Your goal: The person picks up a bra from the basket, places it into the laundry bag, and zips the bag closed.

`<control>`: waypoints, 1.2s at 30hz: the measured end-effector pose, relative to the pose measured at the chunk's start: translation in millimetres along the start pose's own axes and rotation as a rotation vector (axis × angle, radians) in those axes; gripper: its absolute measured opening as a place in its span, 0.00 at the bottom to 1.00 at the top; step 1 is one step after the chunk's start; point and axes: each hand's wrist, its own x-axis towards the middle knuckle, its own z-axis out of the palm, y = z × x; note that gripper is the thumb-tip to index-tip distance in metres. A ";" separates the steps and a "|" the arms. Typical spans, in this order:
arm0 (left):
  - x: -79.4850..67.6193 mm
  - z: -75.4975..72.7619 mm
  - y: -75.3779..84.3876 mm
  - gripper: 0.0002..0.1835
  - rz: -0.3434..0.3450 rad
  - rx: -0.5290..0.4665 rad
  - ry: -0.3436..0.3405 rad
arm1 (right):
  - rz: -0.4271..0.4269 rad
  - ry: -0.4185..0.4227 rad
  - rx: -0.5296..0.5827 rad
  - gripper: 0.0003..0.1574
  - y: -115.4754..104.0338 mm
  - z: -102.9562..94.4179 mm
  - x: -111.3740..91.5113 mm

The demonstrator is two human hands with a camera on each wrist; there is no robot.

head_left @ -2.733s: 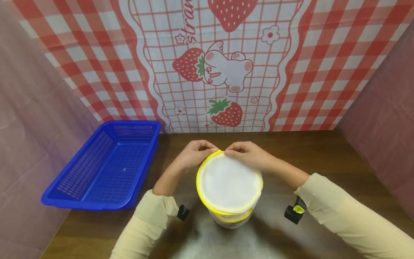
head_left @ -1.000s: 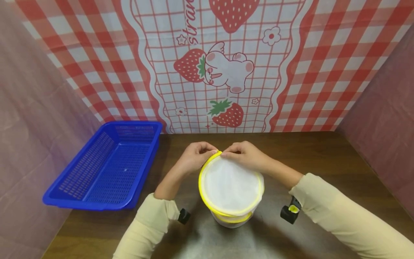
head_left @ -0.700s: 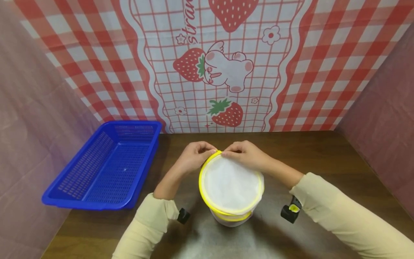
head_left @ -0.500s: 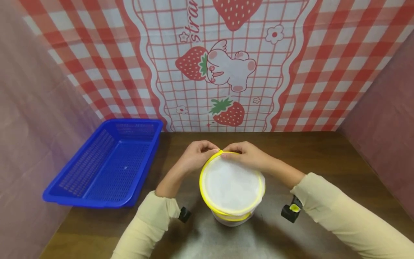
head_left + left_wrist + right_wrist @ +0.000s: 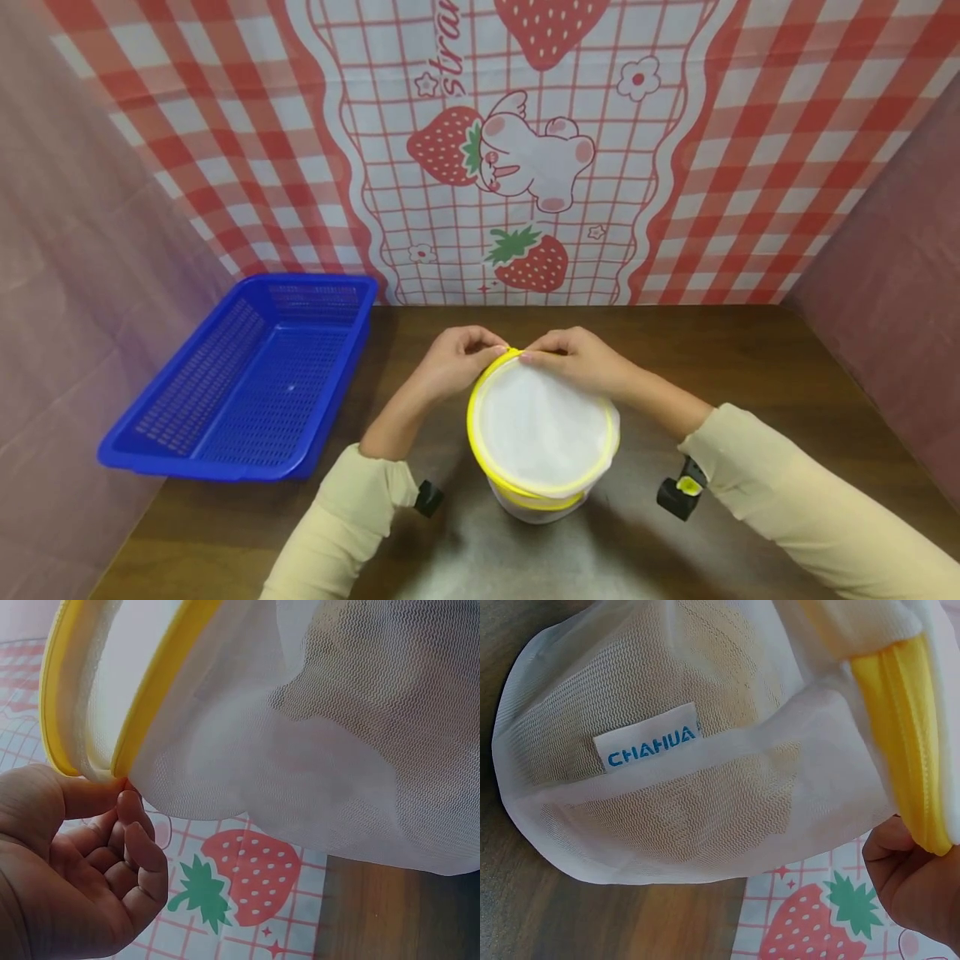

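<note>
A white mesh laundry bag with yellow zipper trim stands upright on the table, its round top facing up. My left hand pinches the yellow edge at the far side of the rim, thumb against fingers. Just right of it, my right hand grips the same rim between thumb and curled fingers. In the left wrist view two strips of yellow trim stand apart and meet at the left fingertips. The right wrist view shows a CHAHUA label on the bag's side. Something beige shows dimly through the mesh.
A blue perforated plastic basket sits on the left of the wooden table. Behind the table hangs a red-and-white checked strawberry cloth. Pinkish cloth walls close off both sides.
The right fingers have shifted slightly right along the rim, away from the left hand, over the last half second. The left hand keeps its pinch, and the bag has moved a little to the right.
</note>
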 end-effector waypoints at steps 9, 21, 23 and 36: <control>-0.5 2.0 0.8 0.10 -0.014 0.000 0.007 | 0.032 -0.038 0.067 0.17 1.1 2.6 -1.1; -1.7 3.3 2.3 0.10 -0.029 0.004 -0.001 | 0.027 -0.053 0.069 0.18 -0.4 3.1 -1.3; -2.3 2.8 2.6 0.11 -0.031 0.005 -0.004 | 0.030 -0.050 0.059 0.18 -0.8 3.2 -1.5; -1.9 2.5 0.7 0.10 -0.007 0.010 0.003 | 0.023 -0.014 0.033 0.18 -1.2 3.5 -3.0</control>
